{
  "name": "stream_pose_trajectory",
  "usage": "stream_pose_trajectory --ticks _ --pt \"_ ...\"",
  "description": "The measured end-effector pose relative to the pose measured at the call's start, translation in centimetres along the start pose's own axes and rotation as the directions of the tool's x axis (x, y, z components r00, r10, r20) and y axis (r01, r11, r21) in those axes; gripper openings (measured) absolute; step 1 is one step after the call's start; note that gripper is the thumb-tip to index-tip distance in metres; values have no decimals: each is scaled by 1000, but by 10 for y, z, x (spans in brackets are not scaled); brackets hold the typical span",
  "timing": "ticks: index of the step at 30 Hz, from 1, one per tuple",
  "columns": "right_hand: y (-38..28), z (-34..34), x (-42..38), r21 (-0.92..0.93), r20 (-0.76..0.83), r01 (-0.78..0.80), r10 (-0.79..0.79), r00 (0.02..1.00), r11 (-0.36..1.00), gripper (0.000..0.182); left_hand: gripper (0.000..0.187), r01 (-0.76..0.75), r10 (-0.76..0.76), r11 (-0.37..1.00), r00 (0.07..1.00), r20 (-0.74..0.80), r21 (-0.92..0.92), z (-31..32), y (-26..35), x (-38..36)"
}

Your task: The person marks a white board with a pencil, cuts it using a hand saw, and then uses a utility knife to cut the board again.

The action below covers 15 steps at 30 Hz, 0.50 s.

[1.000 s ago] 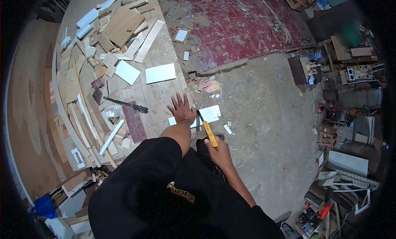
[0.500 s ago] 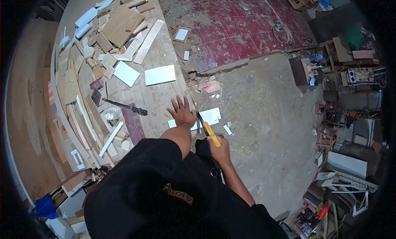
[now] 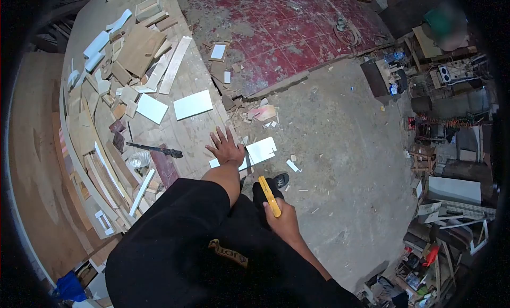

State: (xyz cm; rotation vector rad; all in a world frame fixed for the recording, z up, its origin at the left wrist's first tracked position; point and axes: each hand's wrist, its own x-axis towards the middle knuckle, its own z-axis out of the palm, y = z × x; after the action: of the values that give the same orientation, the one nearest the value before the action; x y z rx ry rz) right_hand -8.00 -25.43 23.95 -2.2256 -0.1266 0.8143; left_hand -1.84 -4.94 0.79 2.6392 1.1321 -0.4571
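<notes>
My left hand (image 3: 227, 150) lies flat with fingers spread, pressing on a white board (image 3: 260, 151) at the edge of the wooden worktable (image 3: 196, 140). The board's right part juts out past the edge and has a small notch near its end. A narrow dark strip crosses the board just right of my left hand. My right hand (image 3: 281, 220) is closed round the yellow handle of a hand saw (image 3: 269, 195), low and close to my body. Its blade hardly shows against the dark clothing.
White panels (image 3: 193, 104) and a heap of wood offcuts (image 3: 141, 49) lie farther up the worktable. A black bar (image 3: 155, 148) and crumpled clear plastic (image 3: 139, 160) are left of my arm. Scraps (image 3: 293, 165) dot the concrete floor. Clutter lines the right side.
My right hand has drawn the saw back toward my body, away from the board. My left hand stays pressed on the board, while the whole view has shifted slightly.
</notes>
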Motion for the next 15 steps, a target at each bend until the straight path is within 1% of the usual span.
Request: stream_pose_trajectory --ticks 1,3,4,5,7,9,11,12,13,15 --pt "-1 2 5 1 -4 6 -6 1000 1000 28 87 2 -2 1000 1000 11 4 1 0 1" --pt "-1 14 16 -3 -68 119 -119 991 993 27 86 8 -9 1000 1000 23 16 0 -1 3" --pt "-2 22 25 8 -103 117 -116 988 993 32 85 10 -11 1000 999 46 28 -1 0 3" --pt "-3 26 33 12 -101 116 -114 988 993 32 85 9 -12 999 997 70 40 -2 1 3" --pt "-3 31 52 -31 -97 103 -106 990 994 32 84 17 -20 999 998 62 49 -3 2 5" --pt "6 37 65 -35 -133 111 -115 984 993 33 84 18 -21 998 998 56 55 0 5 2" --pt "9 36 71 -36 -33 79 -80 996 996 34 84 35 -37 999 998 48 42 0 3 6" --pt "9 33 69 4 -12 80 -80 997 997 35 84 39 -42 998 998 50 46 0 0 5" --pt "8 30 69 5 -11 77 -77 997 997 35 85 36 -37 999 998 41 31 0 0 5" --pt "-2 18 64 -63 24 42 -41 999 997 34 85 37 -37 999 999 31 12 -2 2 4"
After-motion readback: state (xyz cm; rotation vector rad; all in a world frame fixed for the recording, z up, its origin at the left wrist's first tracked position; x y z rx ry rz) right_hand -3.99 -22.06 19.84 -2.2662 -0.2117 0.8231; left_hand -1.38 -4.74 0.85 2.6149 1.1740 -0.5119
